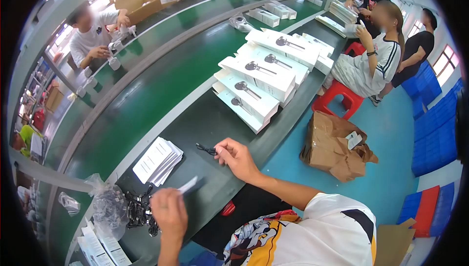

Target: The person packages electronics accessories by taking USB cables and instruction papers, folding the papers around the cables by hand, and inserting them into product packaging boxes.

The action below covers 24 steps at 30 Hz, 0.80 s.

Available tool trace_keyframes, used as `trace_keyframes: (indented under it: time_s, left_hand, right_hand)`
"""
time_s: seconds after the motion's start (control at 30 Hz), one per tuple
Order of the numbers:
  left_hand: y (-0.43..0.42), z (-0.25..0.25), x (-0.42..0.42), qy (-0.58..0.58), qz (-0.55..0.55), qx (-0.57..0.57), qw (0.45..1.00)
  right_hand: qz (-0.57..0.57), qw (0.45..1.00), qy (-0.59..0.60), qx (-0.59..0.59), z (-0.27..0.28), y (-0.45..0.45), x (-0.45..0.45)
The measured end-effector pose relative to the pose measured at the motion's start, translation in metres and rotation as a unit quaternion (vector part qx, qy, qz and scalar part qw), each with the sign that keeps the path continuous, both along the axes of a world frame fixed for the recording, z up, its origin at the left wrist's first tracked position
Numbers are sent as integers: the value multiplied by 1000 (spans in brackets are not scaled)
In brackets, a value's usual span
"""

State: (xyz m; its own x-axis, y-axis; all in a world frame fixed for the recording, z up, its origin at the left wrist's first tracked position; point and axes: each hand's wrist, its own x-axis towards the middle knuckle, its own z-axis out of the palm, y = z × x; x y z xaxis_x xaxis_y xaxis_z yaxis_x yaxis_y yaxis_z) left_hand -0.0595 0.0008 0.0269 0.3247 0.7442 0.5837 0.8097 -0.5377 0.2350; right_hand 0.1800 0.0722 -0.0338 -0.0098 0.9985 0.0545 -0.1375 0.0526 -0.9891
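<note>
My right hand is closed on a short bundled black cable, held just above the dark worktop. Closer to me, my left hand is blurred by motion, with a thin white leaflet sticking out from its fingertips. A fanned stack of white leaflets lies between the hands and the conveyor. Beside my left hand is a pile of black cables, partly hidden by it.
Long white boxes with a product picture are piled farther along the worktop. A clear plastic bag and more white boxes sit near left. The green conveyor runs alongside. A brown carton and red stool stand right; co-workers sit beyond.
</note>
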Motion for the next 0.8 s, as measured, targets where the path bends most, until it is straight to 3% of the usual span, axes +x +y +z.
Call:
trace_keyframes:
  time_s: [0.07, 0.17, 0.2, 0.3, 0.37, 0.8]
  left_hand:
    - [-8, -36, 9, -32, -13, -91, 995]
    - [-16, -64, 12, -69, -12, -173, 982]
    - [-17, -65, 15, -83, -10, -188, 979]
    - [-17, -73, 14, -126, 13, -214, 969]
    - [-17, -71, 17, -152, 51, -227, 961]
    - [-8, -64, 19, -73, 6, -234, 969]
  right_hand:
    - [-25, 998, -49, 31, 4, 1, 4]
    - [17, 967, -207, 150, 6, -3, 1]
    - [55, 964, -208, 155, 3, -5, -2]
    - [109, 898, -255, 341, -10, -3, -13]
    - [146, 885, -282, 341, -12, -7, -17]
    - [217, 836, -332, 379, 6, -4, -5]
